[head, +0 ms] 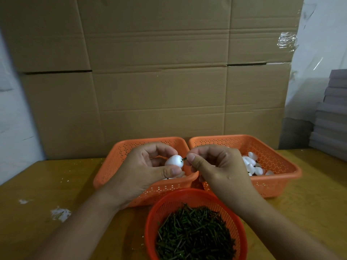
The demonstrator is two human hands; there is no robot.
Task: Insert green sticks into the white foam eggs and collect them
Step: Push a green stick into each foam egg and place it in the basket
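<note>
My left hand [148,166] holds a white foam egg [174,160] between thumb and fingers, above the left orange basket [120,156]. My right hand [216,166] pinches a short green stick [184,159] whose tip sits at the egg's right end. The right orange basket [272,158] contains several plain white foam eggs [252,165]. A round red basket [195,222] at the front is full of green sticks [193,233]. The left basket's contents are mostly hidden behind my left hand.
A wall of cardboard boxes [159,72] stands right behind the baskets. Grey stacked sheets [332,113] rise at the right edge. White foam crumbs [60,213] lie on the wooden table [47,184] at the left.
</note>
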